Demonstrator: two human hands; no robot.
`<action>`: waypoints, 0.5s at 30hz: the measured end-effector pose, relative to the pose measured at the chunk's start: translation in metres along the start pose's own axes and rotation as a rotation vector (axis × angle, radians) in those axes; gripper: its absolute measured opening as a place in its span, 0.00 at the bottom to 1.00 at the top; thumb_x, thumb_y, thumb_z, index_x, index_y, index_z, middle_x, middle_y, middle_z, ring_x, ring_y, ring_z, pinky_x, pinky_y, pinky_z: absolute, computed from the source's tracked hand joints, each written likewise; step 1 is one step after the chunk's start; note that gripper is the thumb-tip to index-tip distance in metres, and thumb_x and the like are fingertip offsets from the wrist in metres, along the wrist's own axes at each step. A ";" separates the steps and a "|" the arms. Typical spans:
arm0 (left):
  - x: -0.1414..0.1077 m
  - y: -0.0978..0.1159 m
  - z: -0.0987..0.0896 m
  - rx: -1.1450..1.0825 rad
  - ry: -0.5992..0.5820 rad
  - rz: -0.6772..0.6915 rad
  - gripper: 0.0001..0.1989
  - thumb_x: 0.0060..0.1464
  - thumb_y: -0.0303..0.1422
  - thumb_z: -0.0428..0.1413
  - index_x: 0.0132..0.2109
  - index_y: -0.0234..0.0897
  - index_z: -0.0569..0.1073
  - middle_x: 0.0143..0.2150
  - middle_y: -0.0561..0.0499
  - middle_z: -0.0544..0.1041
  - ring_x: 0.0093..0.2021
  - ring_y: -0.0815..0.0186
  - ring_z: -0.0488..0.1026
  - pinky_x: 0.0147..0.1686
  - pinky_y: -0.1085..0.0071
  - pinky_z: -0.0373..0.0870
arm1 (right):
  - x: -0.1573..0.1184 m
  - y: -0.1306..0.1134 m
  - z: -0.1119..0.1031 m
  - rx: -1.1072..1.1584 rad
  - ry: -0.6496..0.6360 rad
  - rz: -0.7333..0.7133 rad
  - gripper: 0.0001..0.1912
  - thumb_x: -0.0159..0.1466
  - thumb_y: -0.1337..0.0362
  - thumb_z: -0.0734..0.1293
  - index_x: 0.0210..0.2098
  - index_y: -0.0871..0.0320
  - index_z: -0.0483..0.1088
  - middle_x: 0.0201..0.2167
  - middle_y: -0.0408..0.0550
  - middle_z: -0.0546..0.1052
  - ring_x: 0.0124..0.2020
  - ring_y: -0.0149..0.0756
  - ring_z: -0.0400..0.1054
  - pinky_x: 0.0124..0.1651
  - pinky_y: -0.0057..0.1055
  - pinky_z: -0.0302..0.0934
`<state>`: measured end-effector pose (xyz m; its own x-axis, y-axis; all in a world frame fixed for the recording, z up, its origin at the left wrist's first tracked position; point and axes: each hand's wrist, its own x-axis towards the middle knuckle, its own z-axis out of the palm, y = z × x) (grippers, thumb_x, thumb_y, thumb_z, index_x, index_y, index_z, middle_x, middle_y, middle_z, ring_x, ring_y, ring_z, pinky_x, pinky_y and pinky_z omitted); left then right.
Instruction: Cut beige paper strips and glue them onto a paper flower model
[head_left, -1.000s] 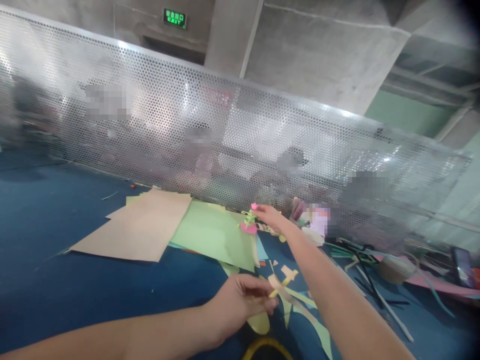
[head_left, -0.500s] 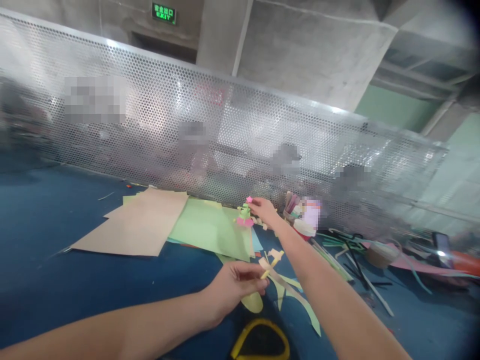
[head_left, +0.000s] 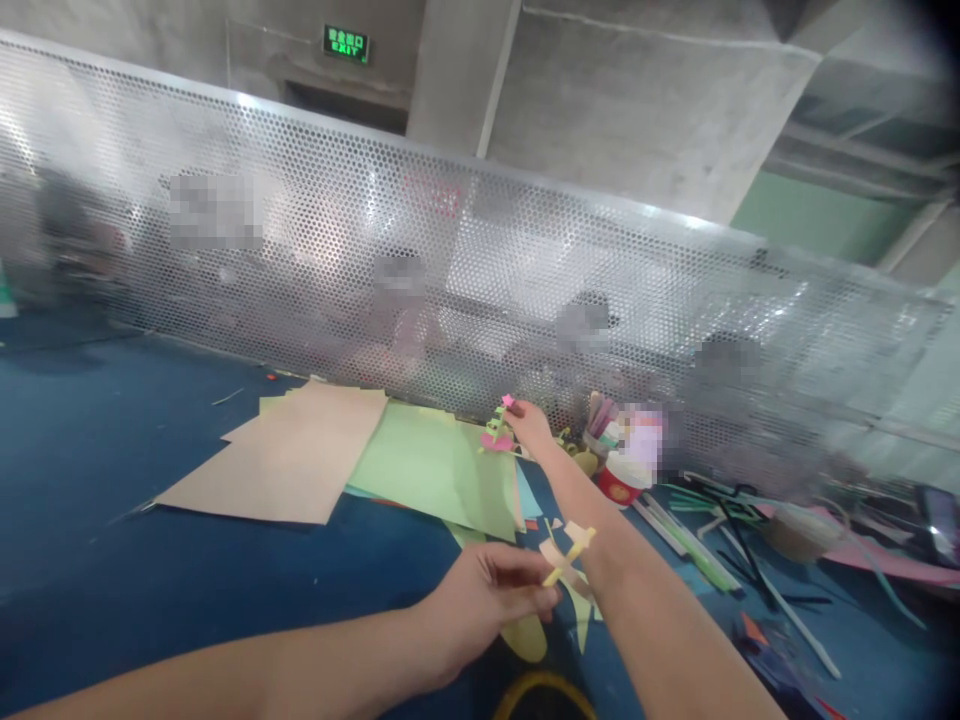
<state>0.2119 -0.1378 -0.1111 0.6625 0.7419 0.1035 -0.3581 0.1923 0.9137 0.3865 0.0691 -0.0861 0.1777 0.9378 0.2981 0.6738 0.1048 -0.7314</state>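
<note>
1. pinching a slim, straight yellow strip (head_left: 553,577) in a narrow grip, the left hand (head_left: 495,600) is hovering over the near middle of the smooth blue table (head_left: 150,560); a pale, angular paper piece (head_left: 577,534) is tipping the strip's far end.
2. the right hand (head_left: 532,425) is closing its fingertips on a small pink star (head_left: 508,401), topping a green tiered figure (head_left: 495,424) with a flat pink base (head_left: 498,442); the figure is showing near the table's far edge, though whether it is touching down cannot be told.
3. flat, straight-cut beige sheets (head_left: 277,460) and green sheets (head_left: 420,470) are lying left of it, overlapping.
4. a perforated metal screen (head_left: 300,230) is rising along the far edge, limiting reach there.
5. blue surface is showing toward the left; rightward, a red-and-white cup (head_left: 621,482) and thin rods (head_left: 780,605) are narrowing the room.
</note>
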 end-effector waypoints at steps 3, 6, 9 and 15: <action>0.000 0.000 0.000 0.010 0.003 0.000 0.12 0.41 0.37 0.64 0.32 0.32 0.79 0.25 0.51 0.73 0.27 0.71 0.66 0.33 0.74 0.61 | 0.004 -0.001 0.000 -0.010 0.018 0.015 0.15 0.64 0.61 0.62 0.48 0.60 0.65 0.47 0.50 0.70 0.43 0.38 0.68 0.44 0.41 0.64; 0.000 -0.003 -0.002 0.009 -0.008 0.002 0.13 0.42 0.36 0.63 0.34 0.32 0.79 0.26 0.51 0.73 0.27 0.72 0.66 0.34 0.74 0.61 | 0.006 0.001 0.002 0.001 0.027 0.040 0.15 0.64 0.61 0.62 0.48 0.60 0.65 0.47 0.50 0.70 0.43 0.38 0.68 0.44 0.41 0.65; 0.000 -0.006 -0.004 -0.001 -0.023 0.010 0.13 0.42 0.36 0.63 0.36 0.32 0.79 0.26 0.50 0.73 0.27 0.72 0.66 0.34 0.73 0.61 | 0.007 0.004 0.004 0.028 0.020 0.068 0.15 0.64 0.61 0.62 0.49 0.60 0.64 0.47 0.50 0.69 0.43 0.38 0.68 0.43 0.41 0.65; 0.002 -0.005 -0.004 -0.013 0.009 0.002 0.13 0.41 0.36 0.64 0.34 0.32 0.79 0.25 0.51 0.73 0.27 0.72 0.67 0.34 0.73 0.62 | -0.005 0.001 -0.009 0.088 -0.036 0.107 0.15 0.63 0.61 0.62 0.49 0.60 0.65 0.47 0.50 0.69 0.43 0.38 0.68 0.43 0.41 0.65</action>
<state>0.2127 -0.1349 -0.1167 0.6560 0.7479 0.1019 -0.3679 0.1990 0.9083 0.3929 0.0618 -0.0827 0.2183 0.9562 0.1951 0.5865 0.0312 -0.8094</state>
